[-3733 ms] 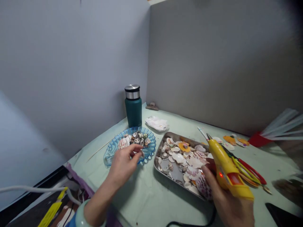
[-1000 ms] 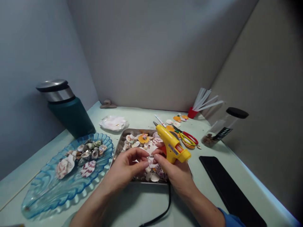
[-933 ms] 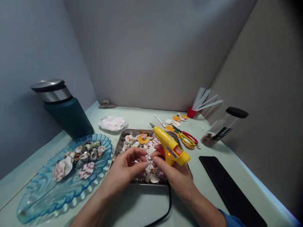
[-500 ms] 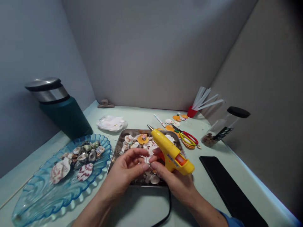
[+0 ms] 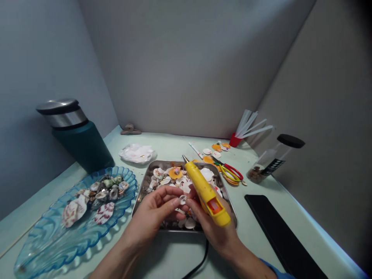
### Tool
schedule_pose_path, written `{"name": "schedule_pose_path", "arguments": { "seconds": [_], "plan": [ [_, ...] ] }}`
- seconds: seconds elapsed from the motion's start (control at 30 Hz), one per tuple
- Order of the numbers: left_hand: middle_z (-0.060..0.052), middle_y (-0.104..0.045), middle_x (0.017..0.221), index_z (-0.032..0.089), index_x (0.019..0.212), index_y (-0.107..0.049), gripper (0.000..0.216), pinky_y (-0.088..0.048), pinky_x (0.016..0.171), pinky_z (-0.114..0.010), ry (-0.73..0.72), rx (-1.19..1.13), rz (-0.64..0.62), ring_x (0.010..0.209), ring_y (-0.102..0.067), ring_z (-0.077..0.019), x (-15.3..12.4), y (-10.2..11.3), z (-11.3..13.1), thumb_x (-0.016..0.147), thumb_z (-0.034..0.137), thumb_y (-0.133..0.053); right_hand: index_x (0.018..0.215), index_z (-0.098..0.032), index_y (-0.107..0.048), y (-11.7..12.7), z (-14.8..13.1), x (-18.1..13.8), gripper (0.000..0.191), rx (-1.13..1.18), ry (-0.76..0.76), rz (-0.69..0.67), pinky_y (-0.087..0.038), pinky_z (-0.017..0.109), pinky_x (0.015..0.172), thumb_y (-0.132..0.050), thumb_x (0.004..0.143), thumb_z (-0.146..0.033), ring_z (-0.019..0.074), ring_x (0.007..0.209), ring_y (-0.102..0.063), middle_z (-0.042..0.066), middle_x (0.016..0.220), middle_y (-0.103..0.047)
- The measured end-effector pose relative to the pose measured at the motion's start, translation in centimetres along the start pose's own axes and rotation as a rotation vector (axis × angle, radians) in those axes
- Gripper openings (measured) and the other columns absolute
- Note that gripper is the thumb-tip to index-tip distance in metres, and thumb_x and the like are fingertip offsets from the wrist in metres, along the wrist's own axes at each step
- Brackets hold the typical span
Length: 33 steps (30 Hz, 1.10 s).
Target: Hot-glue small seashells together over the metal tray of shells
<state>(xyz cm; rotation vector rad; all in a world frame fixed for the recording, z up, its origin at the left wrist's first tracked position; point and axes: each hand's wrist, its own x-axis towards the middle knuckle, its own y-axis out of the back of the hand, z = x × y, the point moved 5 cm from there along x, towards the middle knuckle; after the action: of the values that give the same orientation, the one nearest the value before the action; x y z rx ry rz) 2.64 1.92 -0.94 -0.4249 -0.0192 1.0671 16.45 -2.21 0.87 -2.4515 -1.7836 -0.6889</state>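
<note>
My left hand (image 5: pixel 154 211) pinches a small pale shell (image 5: pixel 182 199) between thumb and fingers above the near part of a metal tray (image 5: pixel 140 192). My right hand (image 5: pixel 213 228) grips a yellow glue gun (image 5: pixel 205 190), nozzle pointing away and up, and its fingertips also touch the small shell. The tray holds several scallop shells, white, pink-striped and one orange. A black cord (image 5: pixel 200 261) runs from the glue gun toward me.
A blue glass dish (image 5: pixel 43 248) with several shells lies at left, a teal flask (image 5: pixel 78 141) behind it. Scissors (image 5: pixel 231 172), loose shells, a red cup of glue sticks (image 5: pixel 236 139), a lidded jar (image 5: pixel 273 159) and a black slab (image 5: pixel 279 232) sit at right. Crumpled white paper (image 5: pixel 136 153) lies behind the tray.
My left hand came from the blue dish to above the tray with a small shell. The glue gun has tilted, its body dropping lower over my right hand. My view swung right.
</note>
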Motion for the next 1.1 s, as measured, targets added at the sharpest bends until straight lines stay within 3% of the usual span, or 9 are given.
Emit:
{"name": "schedule_pose_path", "arguments": {
  "seconds": [0.23,0.43,0.7,0.9,1.1],
  "plan": [
    [-0.006,-0.072,0.078,0.014,0.094,-0.058,0.022,-0.051,0.058,-0.021,0.012,-0.02,0.005,0.06,-0.065,-0.0113,-0.1,-0.1,0.1,0.079,0.028,-0.067,0.095,-0.022,-0.062,0.1,0.6,-0.3,0.013,-0.001,0.008,-0.009,-0.056,0.029,0.069,-0.06,0.084,-0.028,0.0212,0.083,-0.068,0.004,0.091,-0.07],
    [-0.006,-0.07,0.092,0.016,0.092,-0.06,0.022,-0.054,0.069,-0.026,0.005,-0.109,0.011,0.074,-0.067,-0.014,-0.1,0.0,0.2,0.074,0.022,-0.072,0.097,-0.023,-0.061,0.2,0.7,-0.3,0.015,-0.04,0.037,0.03,-0.055,0.03,0.073,-0.06,0.083,-0.027,0.0215,0.085,-0.068,0.003,0.092,-0.07],
    [-0.006,-0.071,0.092,0.016,0.093,-0.059,0.021,-0.054,0.069,-0.025,0.002,-0.076,-0.017,0.071,-0.066,-0.0118,0.1,0.1,-0.1,0.076,0.022,-0.07,0.097,-0.023,-0.06,0.4,-0.2,-0.5,0.012,-0.04,0.102,-0.025,-0.052,0.029,0.078,-0.06,0.084,-0.024,0.0199,0.086,-0.066,0.002,0.091,-0.068],
    [-0.004,-0.07,0.079,0.015,0.091,-0.061,0.021,-0.053,0.068,-0.025,-0.001,-0.003,-0.038,0.067,-0.065,-0.0124,-0.1,-0.3,0.1,0.075,0.027,-0.071,0.093,-0.023,-0.059,0.3,-0.4,-0.5,0.009,-0.053,0.098,-0.027,-0.052,0.027,0.072,-0.059,0.085,-0.023,0.0185,0.082,-0.065,0.001,0.089,-0.066],
    [-0.003,-0.07,0.078,0.015,0.09,-0.066,0.026,-0.052,0.063,-0.023,0.034,0.042,0.023,0.062,-0.066,-0.0124,-0.3,-0.3,0.3,0.071,0.031,-0.074,0.096,-0.024,-0.06,0.3,-0.3,-0.5,0.014,-0.036,0.103,-0.016,-0.052,0.025,0.067,-0.061,0.083,-0.02,0.0172,0.077,-0.065,0.0,0.088,-0.066]
  ]
}}
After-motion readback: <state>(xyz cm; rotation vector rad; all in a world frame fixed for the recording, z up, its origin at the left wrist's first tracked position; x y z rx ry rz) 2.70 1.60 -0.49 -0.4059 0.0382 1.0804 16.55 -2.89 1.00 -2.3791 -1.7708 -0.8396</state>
